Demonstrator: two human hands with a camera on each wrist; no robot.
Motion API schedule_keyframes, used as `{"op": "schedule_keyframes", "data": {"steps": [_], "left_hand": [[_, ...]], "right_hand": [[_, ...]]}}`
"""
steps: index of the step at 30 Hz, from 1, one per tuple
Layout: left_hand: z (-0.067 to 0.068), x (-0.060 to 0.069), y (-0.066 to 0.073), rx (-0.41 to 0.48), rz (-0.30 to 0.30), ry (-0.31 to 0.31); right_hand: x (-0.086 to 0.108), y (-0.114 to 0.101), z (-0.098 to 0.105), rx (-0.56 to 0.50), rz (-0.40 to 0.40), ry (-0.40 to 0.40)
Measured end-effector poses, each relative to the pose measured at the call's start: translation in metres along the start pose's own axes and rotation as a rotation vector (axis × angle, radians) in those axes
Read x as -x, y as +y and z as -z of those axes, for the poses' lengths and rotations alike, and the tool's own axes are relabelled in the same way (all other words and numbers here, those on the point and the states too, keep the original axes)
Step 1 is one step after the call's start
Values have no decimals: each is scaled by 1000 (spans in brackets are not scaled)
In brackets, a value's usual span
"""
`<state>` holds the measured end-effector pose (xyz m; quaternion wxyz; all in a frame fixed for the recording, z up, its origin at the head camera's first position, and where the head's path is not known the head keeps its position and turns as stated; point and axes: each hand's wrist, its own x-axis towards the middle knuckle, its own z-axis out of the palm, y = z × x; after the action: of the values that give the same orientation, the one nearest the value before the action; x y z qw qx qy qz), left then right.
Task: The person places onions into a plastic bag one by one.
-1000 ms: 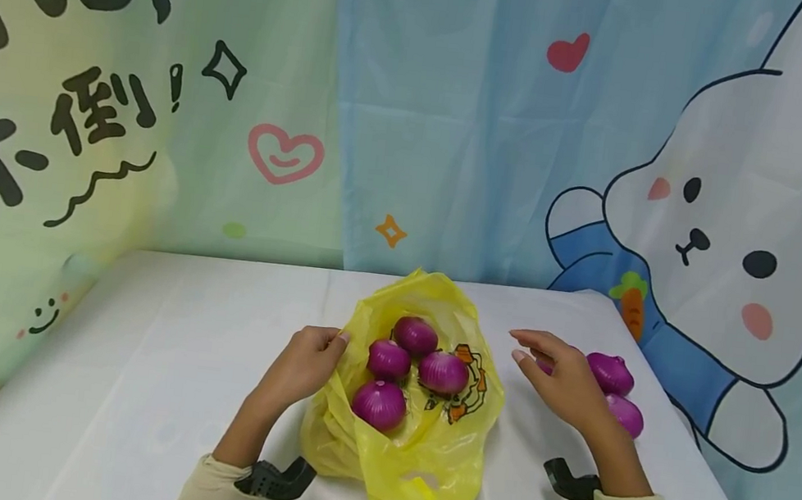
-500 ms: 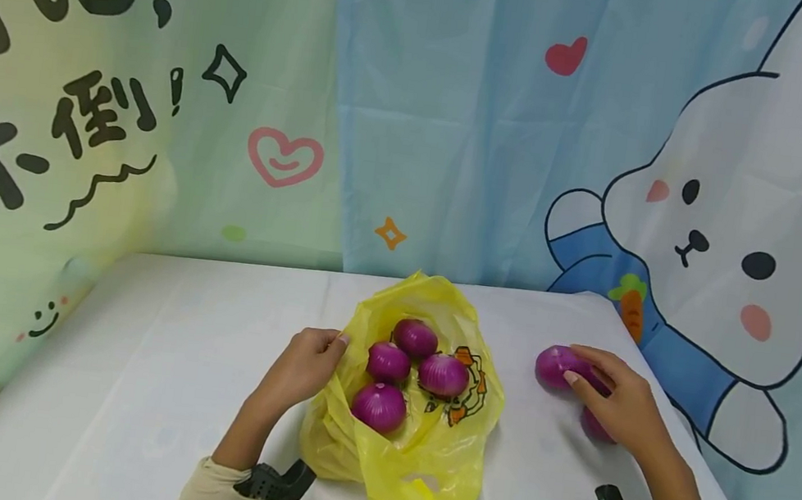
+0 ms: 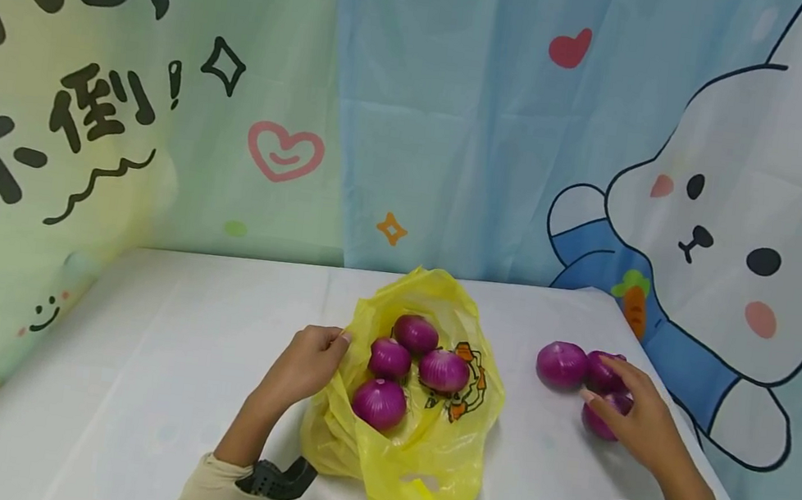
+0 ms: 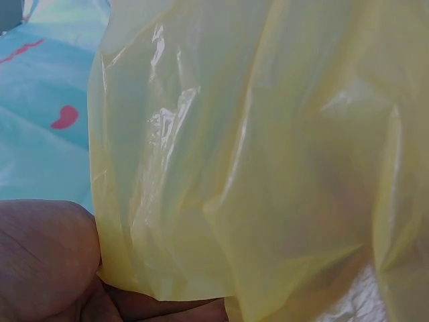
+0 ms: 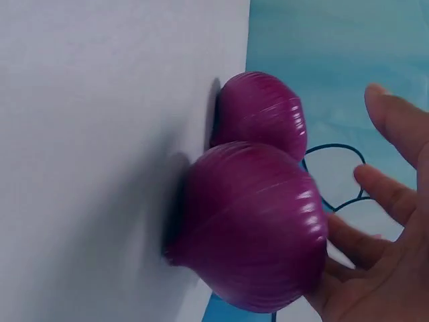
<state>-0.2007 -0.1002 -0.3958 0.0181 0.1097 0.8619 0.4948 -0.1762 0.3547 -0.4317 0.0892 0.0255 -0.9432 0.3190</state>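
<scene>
A yellow plastic bag [image 3: 422, 459] lies with its mouth spread, and several purple onions [image 3: 379, 404] rest inside it. My left hand [image 3: 306, 367] pinches the bag's left edge between thumb and fingers; the left wrist view shows the thumb [image 4: 47, 258] against the yellow film [image 4: 268, 168]. To the right, three more onions [image 3: 562, 366] sit close together. My right hand [image 3: 642, 418] is over the two right-hand ones with fingers spread. In the right wrist view, its fingers [image 5: 385, 191] are beside a large onion [image 5: 255, 225], not closed round it.
A white-covered table [image 3: 155, 387] carries everything. Behind it hangs a curtain [image 3: 448, 165] with a printed rabbit and hearts, reaching down past the table's right edge. Dark wrist devices [image 3: 277, 479] are strapped to both arms.
My right hand has moved right, from the space beside the bag to the loose onions, uncovering the leftmost one. My left hand and the bag have stayed in place.
</scene>
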Motion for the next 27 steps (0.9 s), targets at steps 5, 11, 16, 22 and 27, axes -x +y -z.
{"op": "schedule_keyframes", "data": {"steps": [5, 11, 16, 22, 27], "left_hand": [[0, 0, 1, -1, -4, 2], [-1, -1, 2, 5, -10, 5], [-1, 0, 3, 6, 0, 3], [0, 1, 4, 1, -8, 4], [1, 2, 4, 10, -11, 9]], "right_hand": [[3, 5, 0, 32, -40, -29], [7, 14, 0, 91, -171, -121], [11, 21, 1, 153, -259, -206], [14, 19, 4, 132, -219, -219], [14, 10, 7, 85, -153, -185]]}}
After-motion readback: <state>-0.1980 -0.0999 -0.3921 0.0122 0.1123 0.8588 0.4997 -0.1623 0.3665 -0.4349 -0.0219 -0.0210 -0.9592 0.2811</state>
